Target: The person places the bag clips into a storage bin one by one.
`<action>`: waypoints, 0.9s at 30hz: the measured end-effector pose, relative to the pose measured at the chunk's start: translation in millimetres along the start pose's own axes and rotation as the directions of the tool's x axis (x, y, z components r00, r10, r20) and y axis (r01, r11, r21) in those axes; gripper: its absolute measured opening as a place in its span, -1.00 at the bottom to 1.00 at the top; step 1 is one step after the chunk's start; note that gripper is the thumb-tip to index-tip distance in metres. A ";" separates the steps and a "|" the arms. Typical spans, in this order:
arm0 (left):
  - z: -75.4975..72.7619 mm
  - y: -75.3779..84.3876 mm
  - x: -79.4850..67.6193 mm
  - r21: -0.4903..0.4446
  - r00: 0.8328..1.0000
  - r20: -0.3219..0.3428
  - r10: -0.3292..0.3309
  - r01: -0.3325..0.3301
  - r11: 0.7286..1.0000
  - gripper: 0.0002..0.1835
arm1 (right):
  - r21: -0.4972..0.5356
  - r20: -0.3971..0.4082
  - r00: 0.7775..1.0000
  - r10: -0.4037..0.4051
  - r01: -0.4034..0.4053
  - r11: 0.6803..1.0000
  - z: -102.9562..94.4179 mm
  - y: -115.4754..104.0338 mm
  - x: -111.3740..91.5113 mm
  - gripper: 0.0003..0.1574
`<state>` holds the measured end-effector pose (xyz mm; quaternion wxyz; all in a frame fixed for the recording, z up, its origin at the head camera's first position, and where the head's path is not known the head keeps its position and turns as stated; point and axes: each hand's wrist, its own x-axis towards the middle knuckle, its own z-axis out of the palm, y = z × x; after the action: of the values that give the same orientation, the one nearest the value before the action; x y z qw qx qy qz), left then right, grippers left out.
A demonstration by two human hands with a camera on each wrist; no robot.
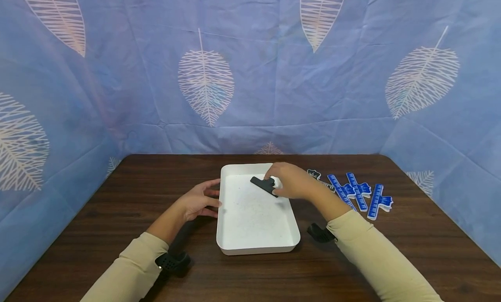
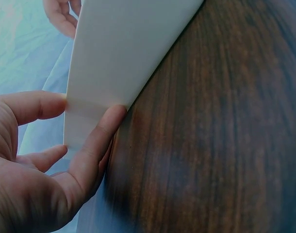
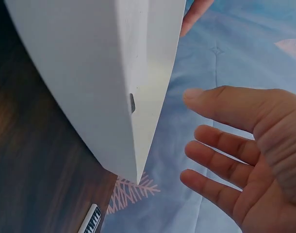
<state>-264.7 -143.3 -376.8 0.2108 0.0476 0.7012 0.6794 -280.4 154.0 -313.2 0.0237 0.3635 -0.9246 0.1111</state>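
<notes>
A white rectangular tray (image 1: 256,224) lies on the table. Inside it, toward the far right, is a black clip (image 1: 263,184); only a dark bit of that clip (image 3: 132,103) shows past the tray wall in the right wrist view. My right hand (image 1: 291,180) hovers over the clip, its thumb and fingers spread apart with nothing between them. At the tray's left side, my left hand (image 1: 197,201) rests its fingertips against the outer wall, fingers loosely extended. The left wrist view shows these fingers (image 2: 106,124) touching the wall and its top edge.
Right of the tray lie several blue clips with a piano-key pattern (image 1: 375,202). Next to them, partly behind the right forearm, is a black-and-white piano-key clip (image 1: 328,186). The dark wooden table (image 1: 156,180) ends at a blue leaf-print cloth (image 1: 250,97).
</notes>
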 end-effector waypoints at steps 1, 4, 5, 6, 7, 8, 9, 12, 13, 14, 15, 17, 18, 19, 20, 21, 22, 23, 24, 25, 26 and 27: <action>-0.1 0.0 0.2 -0.001 1.000 0.000 0.000 0.000 1.000 -0.09 | -0.003 -0.007 1.000 -0.003 0.003 1.000 0.1 0.5 -1.9 -0.53; -0.4 0.0 0.4 -0.001 1.000 -0.002 0.000 0.000 1.000 -0.09 | -0.016 -0.029 0.999 -0.020 0.020 1.000 -0.4 1.2 -8.4 -0.53; -0.6 -0.1 0.5 -0.001 1.000 -0.001 0.000 0.000 1.000 -0.09 | -0.021 -0.037 0.999 -0.027 0.027 0.999 -0.7 1.3 -10.4 -0.53; -0.8 -0.1 0.7 -0.001 1.000 0.001 0.001 -0.001 1.000 -0.09 | -0.026 -0.043 0.999 -0.034 0.033 0.999 -1.2 1.3 -12.4 -0.53; -0.9 -0.1 0.8 -0.002 1.000 0.003 0.003 -0.003 1.000 -0.09 | -0.031 -0.048 0.998 -0.041 0.040 0.999 -1.6 1.2 -14.3 -0.53; -1.0 -0.1 0.8 -0.002 1.000 0.005 0.005 -0.005 1.000 -0.09 | -0.034 -0.056 0.997 -0.049 0.047 0.998 -2.4 0.6 -16.3 -0.54; -1.1 -0.1 0.7 -0.003 1.000 0.009 0.006 -0.006 1.000 -0.09 | -0.035 -0.062 0.997 -0.056 0.053 0.998 -3.1 0.1 -18.0 -0.54; -0.9 0.2 0.6 -0.004 1.000 0.013 0.008 -0.008 1.000 -0.08 | -0.040 -0.087 0.994 -0.070 0.067 0.997 -4.7 -0.4 -22.8 -0.54; -0.8 0.4 0.4 -0.007 1.000 0.010 0.006 -0.006 1.000 -0.08 | -0.042 -0.095 0.993 -0.074 0.071 0.997 -4.8 -0.4 -24.0 -0.54; -0.7 0.4 0.3 -0.008 1.000 0.007 0.003 -0.003 1.000 -0.08 | -0.042 -0.102 0.992 -0.077 0.073 0.996 -4.9 -0.1 -24.9 -0.53; -0.6 0.5 0.1 -0.008 1.000 0.006 0.001 -0.001 1.000 -0.09 | -0.045 -0.108 0.991 -0.079 0.074 0.996 -4.8 0.6 -25.9 -0.53; -0.3 0.5 -0.1 -0.008 1.000 0.002 -0.002 0.002 1.000 -0.09 | -0.053 -0.120 0.989 -0.084 0.078 0.996 -4.5 1.7 -28.0 -0.52; -0.2 0.4 -0.2 -0.009 1.000 -0.001 -0.005 0.005 1.000 -0.09 | -0.055 -0.122 0.989 -0.086 0.080 0.995 -4.5 2.0 -28.9 -0.51; -0.3 0.3 -0.2 -0.007 1.000 0.000 -0.006 0.006 1.000 -0.09 | -0.054 -0.124 0.989 -0.085 0.079 0.995 -4.6 2.5 -30.0 -0.51; -0.3 0.2 -0.3 -0.005 1.000 0.001 -0.005 0.005 1.000 -0.09 | -0.053 -0.126 0.988 -0.084 0.078 0.996 -4.7 2.9 -31.3 -0.51; -0.2 0.2 -0.4 -0.003 1.000 0.002 -0.004 0.004 1.000 -0.09 | -0.053 -0.127 0.988 -0.083 0.076 0.996 -5.0 3.3 -32.8 -0.51; -0.2 0.1 -0.4 -0.003 1.000 0.002 -0.003 0.003 1.000 -0.09 | -0.054 -0.129 0.989 -0.078 0.072 0.996 -5.2 3.8 -34.4 -0.50; -0.3 0.1 -0.3 -0.002 1.000 0.002 -0.003 0.003 1.000 -0.09 | -0.052 -0.130 0.989 -0.072 0.066 0.996 -5.3 4.6 -35.9 -0.50; -0.4 0.1 -0.2 -0.003 1.000 0.003 -0.002 0.002 1.000 -0.09 | -0.051 -0.131 0.989 -0.067 0.061 0.997 -5.7 5.2 -37.4 -0.50; -0.5 -0.1 0.0 -0.003 1.000 0.005 -0.002 0.002 1.000 -0.09 | -0.049 -0.133 0.989 -0.062 0.056 0.997 -5.9 6.2 -39.0 -0.49; -0.4 -0.3 0.2 -0.004 1.000 0.006 -0.002 0.002 1.000 -0.09 | -0.048 -0.136 0.989 -0.058 0.051 0.998 -6.2 7.1 -40.6 -0.49; -0.4 -0.5 0.5 -0.005 1.000 0.007 -0.002 0.002 1.000 -0.09 | -0.046 -0.139 0.989 -0.052 0.046 0.998 -6.6 8.2 -42.2 -0.49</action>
<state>-265.3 -143.6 -377.4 0.2140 0.0488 0.6990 0.6806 -255.2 189.5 -313.6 0.0991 0.3767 -0.9137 0.1162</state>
